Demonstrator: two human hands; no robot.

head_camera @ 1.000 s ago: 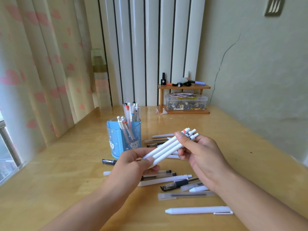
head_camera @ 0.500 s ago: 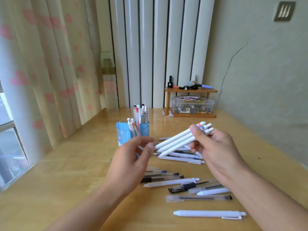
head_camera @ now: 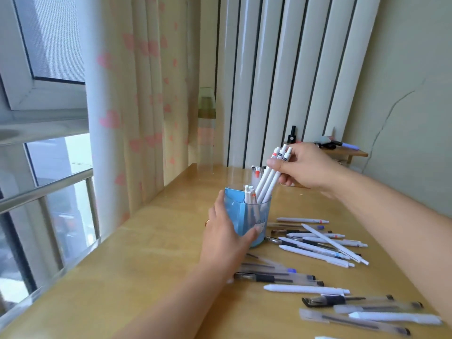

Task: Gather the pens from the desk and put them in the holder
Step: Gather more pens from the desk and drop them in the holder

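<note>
Fingers (head_camera: 287, 179) of the right hand (head_camera: 308, 167) pinch three white pens (head_camera: 267, 183), tilted, with their lower ends inside the blue holder (head_camera: 260, 214). Fingers of the left hand (head_camera: 225, 238) curl round the holder's side. Loose pens (head_camera: 315, 245) lie on the desk (head_camera: 146, 265) just beside it.

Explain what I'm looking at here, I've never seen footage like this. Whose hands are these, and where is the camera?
There is no machine here. A person wears a wide-angle camera on the head, looking forward and down, so the single view shows their own two arms. The left hand grips a blue pen holder that stands on a wooden desk. The right hand holds a bundle of white pens in its fingers, tilted, with the lower ends already inside the holder next to other pens. Many loose pens, some white and some clear, lie on the desk to the right of the holder.
</note>
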